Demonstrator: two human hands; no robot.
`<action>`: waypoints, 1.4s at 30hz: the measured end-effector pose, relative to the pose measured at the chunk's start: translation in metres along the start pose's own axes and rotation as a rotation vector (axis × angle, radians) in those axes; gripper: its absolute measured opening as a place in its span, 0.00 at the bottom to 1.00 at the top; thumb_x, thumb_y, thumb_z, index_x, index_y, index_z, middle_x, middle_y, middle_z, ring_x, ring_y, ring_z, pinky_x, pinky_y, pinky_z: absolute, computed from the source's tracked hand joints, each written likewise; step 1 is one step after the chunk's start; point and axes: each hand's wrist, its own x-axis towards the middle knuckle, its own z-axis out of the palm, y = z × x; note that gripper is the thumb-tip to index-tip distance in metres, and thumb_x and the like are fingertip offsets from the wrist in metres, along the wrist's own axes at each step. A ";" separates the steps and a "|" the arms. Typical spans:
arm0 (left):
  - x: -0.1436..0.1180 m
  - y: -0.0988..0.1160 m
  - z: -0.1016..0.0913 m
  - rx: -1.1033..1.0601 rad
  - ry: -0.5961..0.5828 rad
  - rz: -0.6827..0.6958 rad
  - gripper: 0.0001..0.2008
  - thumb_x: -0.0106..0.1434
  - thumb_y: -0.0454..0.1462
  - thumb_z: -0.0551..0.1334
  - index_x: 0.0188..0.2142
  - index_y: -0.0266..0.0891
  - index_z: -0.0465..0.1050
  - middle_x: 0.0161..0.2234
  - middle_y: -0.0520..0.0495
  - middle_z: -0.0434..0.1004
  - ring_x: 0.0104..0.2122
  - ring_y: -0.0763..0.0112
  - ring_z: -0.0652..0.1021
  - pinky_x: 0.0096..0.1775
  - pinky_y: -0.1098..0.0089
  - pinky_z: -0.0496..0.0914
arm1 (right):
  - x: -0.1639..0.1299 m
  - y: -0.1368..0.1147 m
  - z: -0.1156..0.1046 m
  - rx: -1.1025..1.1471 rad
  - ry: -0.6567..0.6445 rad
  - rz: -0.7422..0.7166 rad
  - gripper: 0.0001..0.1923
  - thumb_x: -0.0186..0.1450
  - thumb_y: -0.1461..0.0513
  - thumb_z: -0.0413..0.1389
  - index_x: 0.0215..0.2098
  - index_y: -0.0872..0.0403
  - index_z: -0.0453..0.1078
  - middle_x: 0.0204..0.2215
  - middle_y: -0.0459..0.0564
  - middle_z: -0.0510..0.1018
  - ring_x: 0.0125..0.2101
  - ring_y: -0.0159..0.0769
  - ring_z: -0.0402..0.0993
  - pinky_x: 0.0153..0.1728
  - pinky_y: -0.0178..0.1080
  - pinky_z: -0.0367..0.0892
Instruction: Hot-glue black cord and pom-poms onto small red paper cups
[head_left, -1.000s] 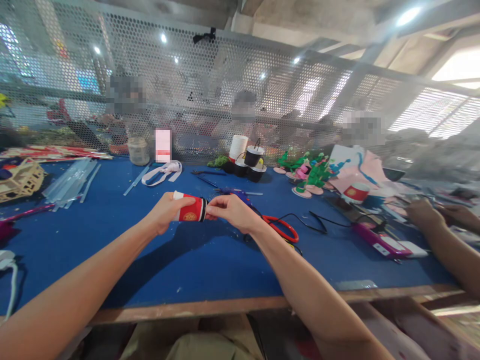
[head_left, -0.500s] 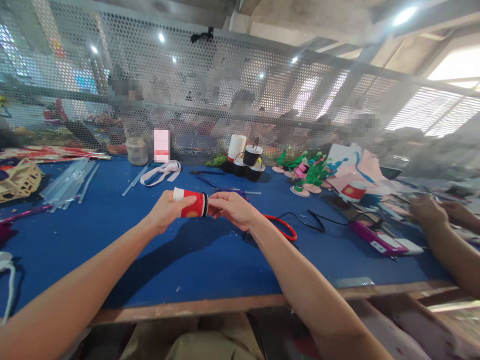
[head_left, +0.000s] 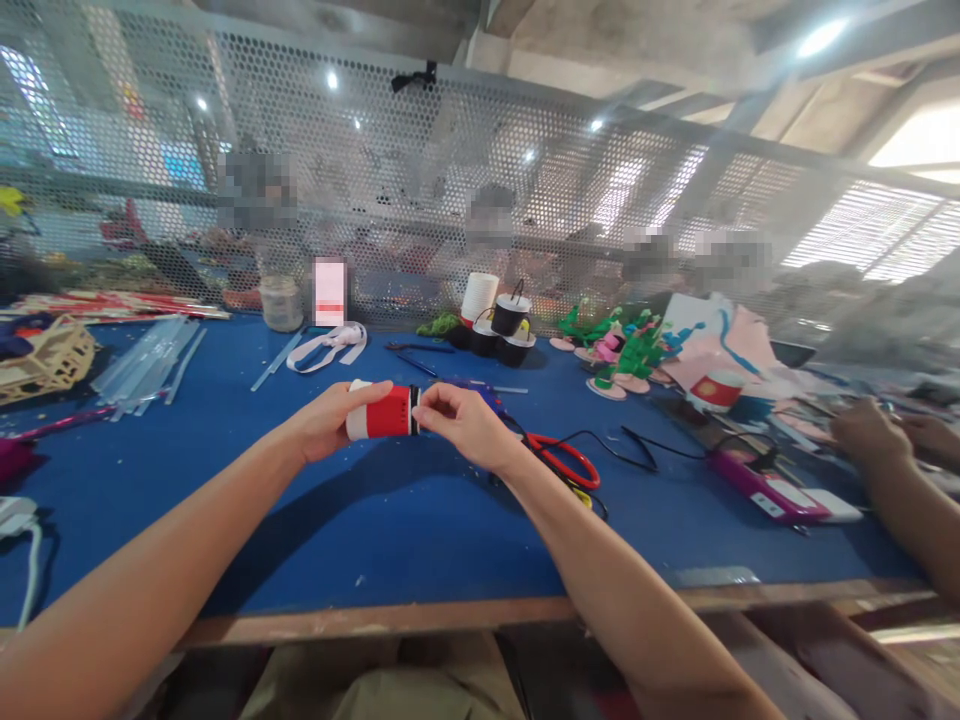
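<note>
A red and white paper cup lies sideways above the blue table, with a black band around its right end. My left hand is closed around the white left end, thumb along the top. My right hand pinches at the banded end; its fingertips partly hide the edge of the band. Just beyond the hands are pliers with dark handles. Behind my right wrist lies a tool with a red looped handle, partly hidden by the arm.
Black cups with wire handles stand at the back beside stacked white cups. Clear glue sticks lie left. Green craft plants and a purple power strip are right, near a co-worker's hands. A perforated screen rises behind.
The cup has turned about its length, so its gold emblem no longer shows. My right fingers have shifted along the black band. The whole view has moved slightly.
</note>
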 end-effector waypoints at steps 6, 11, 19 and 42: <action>0.000 -0.003 0.002 0.049 0.106 0.028 0.13 0.45 0.42 0.66 0.23 0.32 0.73 0.18 0.51 0.72 0.18 0.78 0.69 0.23 0.75 0.60 | 0.000 0.002 -0.002 -0.197 0.052 -0.093 0.10 0.58 0.58 0.51 0.23 0.56 0.64 0.21 0.44 0.69 0.23 0.28 0.63 0.27 0.33 0.60; -0.004 -0.010 0.011 0.138 0.074 0.067 0.12 0.43 0.41 0.67 0.24 0.33 0.74 0.18 0.52 0.72 0.19 0.77 0.68 0.24 0.74 0.60 | 0.003 0.006 -0.006 -0.242 0.233 -0.115 0.18 0.63 0.52 0.43 0.32 0.56 0.67 0.30 0.51 0.75 0.33 0.34 0.71 0.35 0.37 0.64; -0.006 -0.015 0.019 0.228 0.093 0.116 0.13 0.39 0.41 0.68 0.17 0.34 0.69 0.14 0.56 0.65 0.16 0.80 0.63 0.22 0.75 0.56 | -0.009 -0.006 0.009 -0.147 -0.005 -0.207 0.28 0.63 0.46 0.38 0.46 0.54 0.67 0.45 0.54 0.73 0.47 0.37 0.66 0.49 0.43 0.60; -0.005 -0.023 0.023 0.278 0.079 0.142 0.12 0.40 0.41 0.66 0.18 0.33 0.69 0.15 0.55 0.64 0.17 0.80 0.62 0.21 0.75 0.54 | -0.006 -0.007 0.005 -0.144 -0.069 -0.223 0.24 0.64 0.49 0.40 0.33 0.53 0.74 0.41 0.51 0.74 0.44 0.35 0.68 0.47 0.39 0.61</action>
